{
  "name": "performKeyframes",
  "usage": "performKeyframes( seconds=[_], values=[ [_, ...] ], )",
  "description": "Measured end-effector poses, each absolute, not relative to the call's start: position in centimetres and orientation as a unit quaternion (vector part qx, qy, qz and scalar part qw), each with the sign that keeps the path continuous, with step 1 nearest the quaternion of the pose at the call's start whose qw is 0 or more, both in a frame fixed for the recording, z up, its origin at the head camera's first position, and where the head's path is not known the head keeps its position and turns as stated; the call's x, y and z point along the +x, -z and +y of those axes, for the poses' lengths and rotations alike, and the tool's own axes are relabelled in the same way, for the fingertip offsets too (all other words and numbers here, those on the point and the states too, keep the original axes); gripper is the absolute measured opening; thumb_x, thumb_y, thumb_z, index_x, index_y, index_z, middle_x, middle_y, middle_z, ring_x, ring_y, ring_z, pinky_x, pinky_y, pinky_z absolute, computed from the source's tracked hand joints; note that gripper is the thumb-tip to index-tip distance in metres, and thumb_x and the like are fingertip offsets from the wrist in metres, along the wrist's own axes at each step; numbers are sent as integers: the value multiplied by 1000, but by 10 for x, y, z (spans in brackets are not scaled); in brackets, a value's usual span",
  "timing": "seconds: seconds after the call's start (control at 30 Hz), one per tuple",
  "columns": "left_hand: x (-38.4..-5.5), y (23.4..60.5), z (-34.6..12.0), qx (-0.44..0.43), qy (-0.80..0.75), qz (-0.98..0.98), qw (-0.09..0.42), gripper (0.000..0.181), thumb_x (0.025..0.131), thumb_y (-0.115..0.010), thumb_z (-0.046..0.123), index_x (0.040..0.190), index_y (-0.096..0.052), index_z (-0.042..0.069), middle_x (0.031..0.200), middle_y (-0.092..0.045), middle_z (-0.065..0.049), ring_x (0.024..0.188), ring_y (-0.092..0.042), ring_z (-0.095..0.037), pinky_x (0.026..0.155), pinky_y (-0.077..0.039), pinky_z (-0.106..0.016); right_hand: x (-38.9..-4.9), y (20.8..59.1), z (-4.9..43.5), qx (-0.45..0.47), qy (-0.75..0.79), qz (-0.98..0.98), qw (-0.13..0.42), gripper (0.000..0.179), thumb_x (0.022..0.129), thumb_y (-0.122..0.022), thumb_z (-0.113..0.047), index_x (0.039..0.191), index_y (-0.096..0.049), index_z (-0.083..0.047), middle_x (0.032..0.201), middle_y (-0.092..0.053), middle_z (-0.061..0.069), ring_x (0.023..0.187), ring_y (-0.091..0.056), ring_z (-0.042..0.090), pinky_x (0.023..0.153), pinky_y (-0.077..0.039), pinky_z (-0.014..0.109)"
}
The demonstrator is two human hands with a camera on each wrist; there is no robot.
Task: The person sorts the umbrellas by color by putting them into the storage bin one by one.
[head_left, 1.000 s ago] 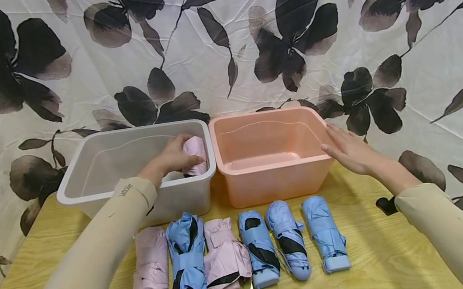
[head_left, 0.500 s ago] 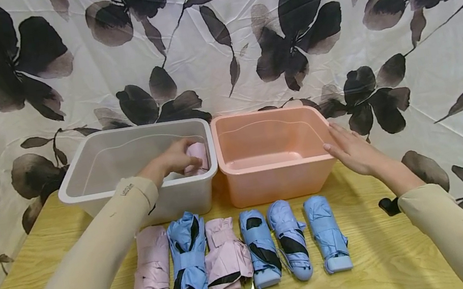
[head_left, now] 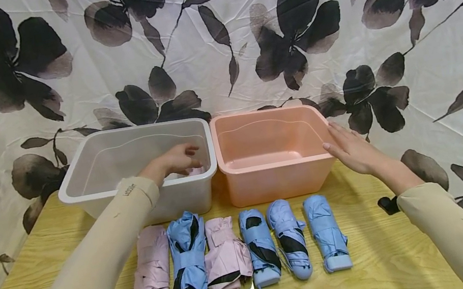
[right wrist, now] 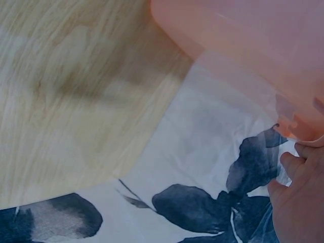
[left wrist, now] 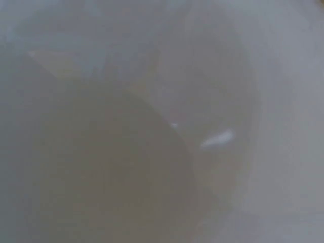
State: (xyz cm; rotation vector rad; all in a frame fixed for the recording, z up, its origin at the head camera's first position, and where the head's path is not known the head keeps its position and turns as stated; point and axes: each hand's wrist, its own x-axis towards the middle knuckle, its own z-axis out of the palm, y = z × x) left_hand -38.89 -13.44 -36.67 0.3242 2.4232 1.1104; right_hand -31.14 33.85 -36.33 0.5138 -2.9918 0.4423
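Inside the grey bin [head_left: 96, 195] on the left, my left hand [head_left: 175, 161] hovers with fingers loosely spread and nothing in its grip. Just below the fingers, a sliver of a pink folded umbrella [head_left: 196, 171] shows in the bin; the hand and front rim hide most of it. My right hand [head_left: 355, 151] touches the right rim of the peach-coloured bin [head_left: 280, 182] with straight fingers. The right wrist view also catches that hand [right wrist: 301, 202] at the bin's edge. Too blurred to read, the left wrist view gives only greyish, beige shapes.
Before the bins lies a row of folded umbrellas: a pink one [head_left: 151, 267], a blue one [head_left: 188, 260], another pink one [head_left: 226, 256], then several blue ones [head_left: 327, 233]. The wooden table [head_left: 385, 251] carries them. A floral cloth [head_left: 215, 54] hangs behind.
My left hand has lowered the pink umbrella into the grey bin and let go of it, its fingers now spread. The right hand has stayed at the peach bin's rim.
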Motion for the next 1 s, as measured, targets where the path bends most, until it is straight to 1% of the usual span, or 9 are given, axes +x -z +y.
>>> performKeyframes(
  seconds=[0.13,0.27,0.37,0.47,0.63,0.77,0.9,1.0],
  values=[
    [-386,364,-137,123,-402,881,216,65,101,-62,14,157,-34,-6,160,-36,-30,134,-52,-41,104,-53,-48,-313,364,337,172,-147,-973,38,75,112,-34,-48,162,-21,7,170,-14,28,156,-14,46,123,-9,69],
    [-384,359,-138,134,-427,871,203,61,102,-60,13,155,-38,-6,155,-44,-29,131,-54,-42,104,-53,-47,-313,365,336,171,-147,-974,36,75,112,-34,-48,162,-20,6,171,-12,27,156,-13,47,123,-8,68],
    [-381,354,-138,146,-439,868,183,56,103,-58,13,154,-43,-5,149,-51,-27,131,-56,-43,101,-55,-47,-313,365,336,170,-150,-973,36,75,112,-34,-48,162,-20,6,171,-12,26,156,-13,48,123,-8,68],
    [-377,348,-139,157,-445,868,158,53,105,-58,15,152,-46,-4,144,-56,-26,128,-59,-42,98,-57,-47,-312,366,335,171,-154,-972,39,75,112,-34,-47,162,-21,7,170,-13,27,155,-14,49,122,-9,69],
    [-365,335,-143,169,-475,855,124,52,105,-60,20,151,-49,-2,146,-55,-23,125,-60,-39,99,-56,-49,-312,366,335,172,-152,-973,41,75,112,-35,-47,162,-21,6,170,-13,27,155,-15,49,122,-9,69],
    [-348,322,-151,180,-498,843,98,49,105,-60,20,150,-51,1,149,-54,-21,125,-59,-36,98,-55,-48,-311,365,336,173,-153,-972,39,75,112,-34,-47,162,-19,6,170,-12,28,155,-13,51,122,-9,69],
    [-327,309,-160,188,-521,830,68,47,106,-60,19,149,-53,3,149,-55,-18,121,-61,-32,95,-57,-41,-310,366,337,173,-153,-972,38,75,112,-34,-47,162,-18,6,170,-11,28,155,-13,52,122,-8,69],
    [-310,302,-169,194,-540,818,38,45,106,-60,17,149,-53,4,149,-56,-15,116,-63,-25,90,-57,-34,-309,365,337,174,-155,-972,42,75,112,-35,-47,162,-19,7,170,-11,28,155,-13,50,123,-8,69]
  ],
)
